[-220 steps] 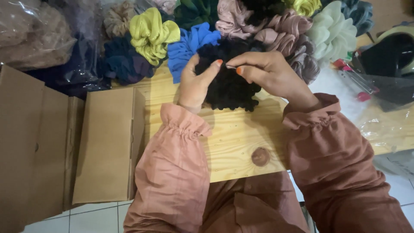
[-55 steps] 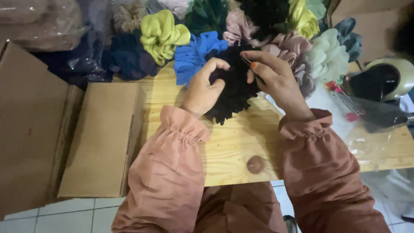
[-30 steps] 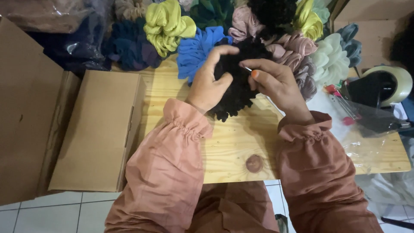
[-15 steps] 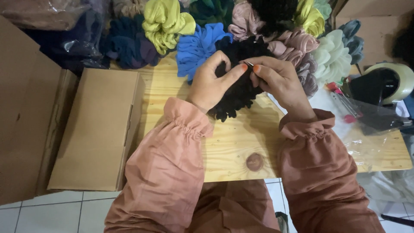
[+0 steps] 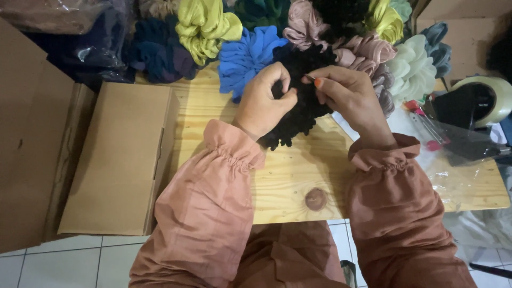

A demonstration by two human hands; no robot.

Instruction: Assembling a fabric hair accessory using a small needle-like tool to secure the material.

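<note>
Pale wooden tabletop [image 5: 298,176], head view: we note our left hand [image 5: 264,104] and right hand [image 5: 346,93] both closed on a black ruffled scrunchie [image 5: 298,114], resting mid-table before heaped coloured scrunchies [image 5: 245,58].

Black scrunchie [image 5: 298,106], plain, fuzzy dark throughout, at the middle of the surface.
Blue scrunchie [image 5: 246,58], bright solid blue, toward the far edge.
Yellow-green scrunchie [image 5: 205,29], glossy, plain.
Navy scrunchie [image 5: 157,53], dark, plain.
Dusty pink scrunchies [image 5: 368,50], muted mauve-pink, plain.
Pale mint scrunchie [image 5: 413,72], near white-green.
Grey-blue scrunchie [image 5: 438,42], far right corner.
Surface [image 5: 298,170], light pine with pale grain and one round brown knot [image 5: 316,198].
Cardboard box [image 5: 120,160], plain tan, at the left edge.
Sleeves [image 5: 208,208], dusty terracotta pink, plain.
Fingernail [image 5: 318,82], orange.
Floor [image 5: 64,264], white tiles, grey joints.
</note>
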